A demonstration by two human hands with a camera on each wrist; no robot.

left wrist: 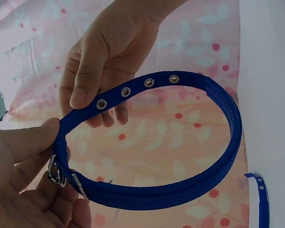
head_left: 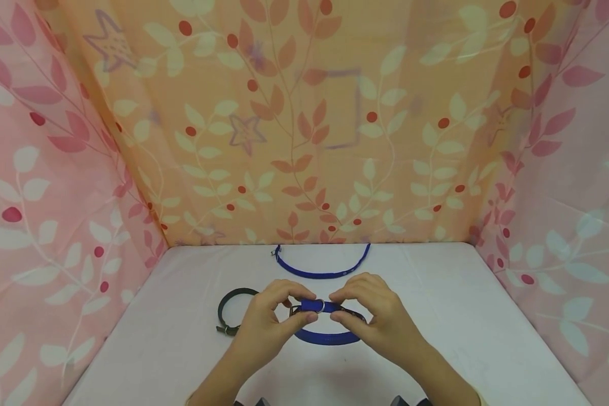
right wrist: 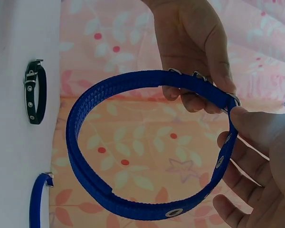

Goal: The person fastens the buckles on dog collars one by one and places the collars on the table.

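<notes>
Both hands hold a blue collar [head_left: 327,338] up in front of the body, its strap bent into a loop. My left hand [head_left: 266,318] pinches the end with the metal buckle [left wrist: 56,172] and ring. Opposite it, my right hand [head_left: 380,313] pinches the strap between thumb and fingers, close to the ring. Metal eyelets [left wrist: 149,82] run along the part of the strap near the right hand. The fingertips of the two hands almost meet at the near side of the loop, seen in the right wrist view.
On the white table [head_left: 426,282], a black collar [head_left: 223,310] lies left of the hands, closed in a loop. Another blue collar [head_left: 322,276] lies in an open curve near the back edge. Patterned cloth walls [head_left: 294,169] stand behind and on both sides.
</notes>
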